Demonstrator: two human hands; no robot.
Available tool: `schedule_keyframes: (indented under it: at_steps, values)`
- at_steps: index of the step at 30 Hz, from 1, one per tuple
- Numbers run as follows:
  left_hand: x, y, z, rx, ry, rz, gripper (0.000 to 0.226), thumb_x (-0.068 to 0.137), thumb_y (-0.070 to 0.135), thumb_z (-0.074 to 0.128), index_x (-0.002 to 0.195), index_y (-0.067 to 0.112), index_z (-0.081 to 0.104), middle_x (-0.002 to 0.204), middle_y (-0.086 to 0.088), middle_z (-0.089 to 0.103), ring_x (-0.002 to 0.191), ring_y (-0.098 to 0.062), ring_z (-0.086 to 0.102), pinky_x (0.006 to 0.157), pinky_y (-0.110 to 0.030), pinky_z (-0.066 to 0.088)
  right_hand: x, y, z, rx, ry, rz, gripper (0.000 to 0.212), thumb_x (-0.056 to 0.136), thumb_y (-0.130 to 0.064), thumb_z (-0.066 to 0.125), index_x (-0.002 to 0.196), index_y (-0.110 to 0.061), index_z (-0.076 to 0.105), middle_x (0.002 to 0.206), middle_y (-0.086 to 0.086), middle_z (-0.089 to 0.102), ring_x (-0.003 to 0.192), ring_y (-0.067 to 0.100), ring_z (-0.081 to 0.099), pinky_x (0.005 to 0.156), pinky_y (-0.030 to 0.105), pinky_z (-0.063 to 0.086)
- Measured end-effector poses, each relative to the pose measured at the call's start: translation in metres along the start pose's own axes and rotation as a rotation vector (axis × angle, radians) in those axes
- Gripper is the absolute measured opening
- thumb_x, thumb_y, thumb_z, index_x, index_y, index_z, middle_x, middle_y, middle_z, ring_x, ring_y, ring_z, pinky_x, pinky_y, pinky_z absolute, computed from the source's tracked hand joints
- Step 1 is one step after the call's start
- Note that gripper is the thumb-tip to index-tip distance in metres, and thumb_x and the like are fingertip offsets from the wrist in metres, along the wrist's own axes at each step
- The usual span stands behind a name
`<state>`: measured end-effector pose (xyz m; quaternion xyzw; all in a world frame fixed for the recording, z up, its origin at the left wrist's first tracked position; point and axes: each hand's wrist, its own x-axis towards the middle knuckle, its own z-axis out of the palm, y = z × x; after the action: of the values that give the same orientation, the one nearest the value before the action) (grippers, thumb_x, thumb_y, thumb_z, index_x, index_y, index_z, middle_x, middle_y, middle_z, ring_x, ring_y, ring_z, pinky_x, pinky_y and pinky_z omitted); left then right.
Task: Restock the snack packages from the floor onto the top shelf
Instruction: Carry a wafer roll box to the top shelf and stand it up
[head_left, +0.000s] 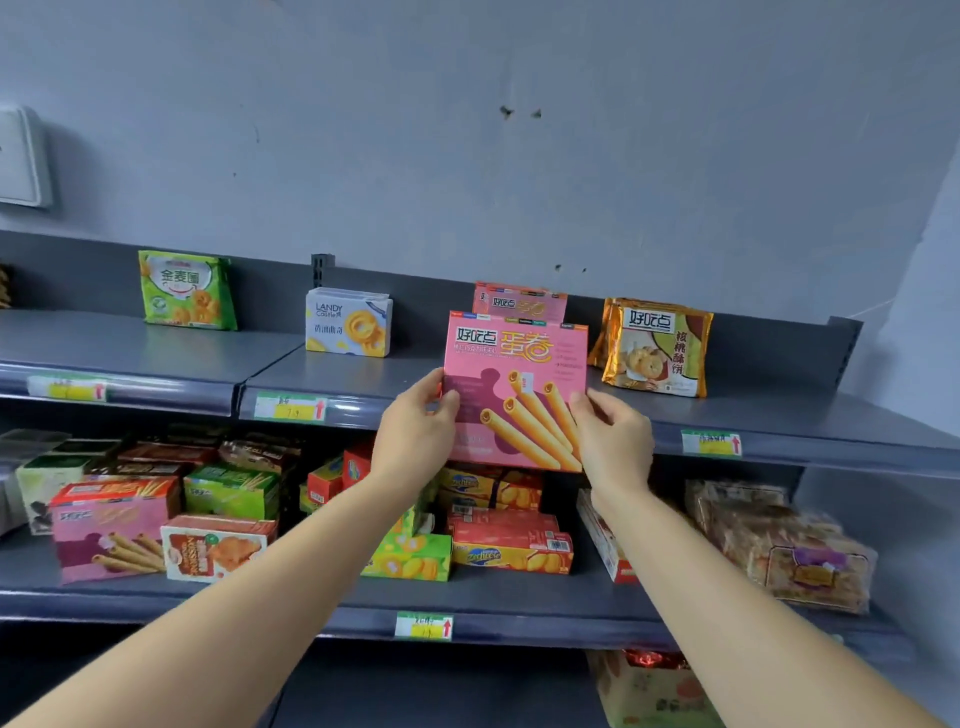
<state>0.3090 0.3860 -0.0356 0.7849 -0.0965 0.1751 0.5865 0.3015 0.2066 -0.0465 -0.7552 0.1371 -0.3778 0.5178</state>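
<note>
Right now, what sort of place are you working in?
Likely a small grocery shop: price tags clipped along the shelf edge, boxed snacks below, both hands holding a pink egg-roll box at the top shelf.

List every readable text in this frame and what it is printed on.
"好吃点 蛋卷": pink egg-roll box held by left hand and right hand.
"LANDY Castle": white cookie box.
"金麦圆": green cookie bag.
"好吃点 核桃酥饼": gold bag.
Shelf price tags: blurred.

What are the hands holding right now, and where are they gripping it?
A pink egg-roll box, held upright by both hands: left hand on its left edge, right hand on its right edge.
</note>
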Motion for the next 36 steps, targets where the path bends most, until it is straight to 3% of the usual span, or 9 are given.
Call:
schedule_keyframes:
  at_steps: [5, 7, 10, 14, 19, 24, 29, 32, 36]
  values:
    - [0.067, -0.008, 0.025, -0.040, 0.010, 0.028, 0.036, 0.099, 0.028, 0.044, 0.135, 0.026, 0.053, 0.124, 0.005, 0.062, 0.112, -0.017, 0.059, 0.095, -0.039, 0.049, 0.064, 0.007, 0.031, 0.054, -0.011, -0.037, 0.037, 0.092, -0.039, 0.059, 0.123, -0.019, 0.066, 0.119, -0.005, 0.067, 0.111, 0.014, 0.059, 0.094, 0.037, 0.051]
    - [0.095, -0.011, 0.035, -0.042, 0.016, 0.026, 0.035, 0.099, 0.027, 0.043, 0.132, 0.026, 0.054, 0.122, 0.004, 0.064, 0.106, -0.017, 0.061, 0.092, -0.039, 0.050, 0.088, 0.012, 0.043, 0.057, -0.026, -0.039, 0.036, 0.093, -0.036, 0.059, 0.124, -0.019, 0.065, 0.118, -0.006, 0.066, 0.111, 0.013, 0.059, 0.094, 0.034, 0.050]
    - [0.137, -0.019, 0.051, -0.073, 0.006, -0.006, 0.031, 0.099, 0.028, 0.044, 0.127, 0.023, 0.056, 0.111, 0.002, 0.066, 0.091, -0.018, 0.063, 0.082, -0.038, 0.054, 0.123, 0.021, 0.061, -0.001, -0.061, -0.046, 0.035, 0.091, -0.040, 0.060, 0.122, -0.026, 0.065, 0.114, -0.011, 0.067, 0.107, 0.012, 0.061, 0.094, 0.040, 0.051]
    - [0.183, -0.032, 0.067, -0.071, -0.029, -0.078, 0.027, 0.097, 0.029, 0.045, 0.121, 0.023, 0.055, 0.112, 0.000, 0.066, 0.097, -0.022, 0.066, 0.089, -0.047, 0.054, 0.158, 0.032, 0.085, 0.031, -0.173, -0.030, 0.031, 0.093, -0.024, 0.061, 0.124, -0.023, 0.062, 0.115, -0.010, 0.066, 0.108, 0.010, 0.060, 0.095, 0.040, 0.052]
    - [0.228, -0.051, 0.083, -0.092, -0.094, -0.151, 0.020, 0.095, 0.028, 0.047, 0.112, 0.020, 0.055, 0.111, -0.002, 0.065, 0.102, -0.023, 0.064, 0.092, -0.048, 0.053, 0.186, 0.045, 0.109, -0.004, -0.200, 0.019, 0.037, 0.091, -0.012, 0.063, 0.127, -0.020, 0.057, 0.120, -0.002, 0.066, 0.111, 0.016, 0.062, 0.094, 0.043, 0.053]
    - [0.259, -0.063, 0.094, -0.082, -0.154, -0.153, 0.023, 0.094, 0.027, 0.048, 0.114, 0.018, 0.053, 0.114, -0.001, 0.064, 0.104, -0.022, 0.063, 0.092, -0.046, 0.053, 0.206, 0.053, 0.126, -0.090, -0.162, 0.029, 0.022, 0.086, -0.023, 0.070, 0.103, -0.026, 0.057, 0.107, -0.002, 0.071, 0.097, 0.016, 0.066, 0.085, 0.044, 0.057]
    - [0.276, -0.070, 0.099, -0.098, -0.213, -0.147, 0.013, 0.095, 0.022, 0.048, 0.108, 0.022, 0.047, 0.108, 0.002, 0.062, 0.104, -0.023, 0.063, 0.094, -0.046, 0.052, 0.219, 0.058, 0.137, -0.148, -0.124, 0.019, 0.030, 0.086, -0.027, 0.071, 0.112, -0.020, 0.059, 0.110, -0.002, 0.070, 0.101, 0.016, 0.065, 0.085, 0.040, 0.057]
    - [0.280, -0.073, 0.102, -0.092, -0.252, -0.141, 0.023, 0.094, 0.019, 0.049, 0.117, 0.018, 0.047, 0.113, 0.001, 0.062, 0.104, -0.022, 0.063, 0.095, -0.046, 0.051, 0.223, 0.059, 0.141, -0.209, -0.092, 0.008, 0.033, 0.086, -0.030, 0.071, 0.115, -0.020, 0.059, 0.112, -0.002, 0.068, 0.103, 0.017, 0.064, 0.086, 0.039, 0.056]
    - [0.282, -0.078, 0.109, -0.083, -0.302, -0.143, 0.034, 0.089, 0.013, 0.051, 0.123, 0.015, 0.044, 0.115, 0.001, 0.062, 0.105, -0.020, 0.062, 0.096, -0.043, 0.050, 0.225, 0.059, 0.143, -0.356, -0.066, 0.007, 0.035, 0.088, -0.025, 0.068, 0.120, -0.021, 0.055, 0.101, -0.007, 0.062, 0.093, 0.014, 0.061, 0.074, 0.031, 0.052]
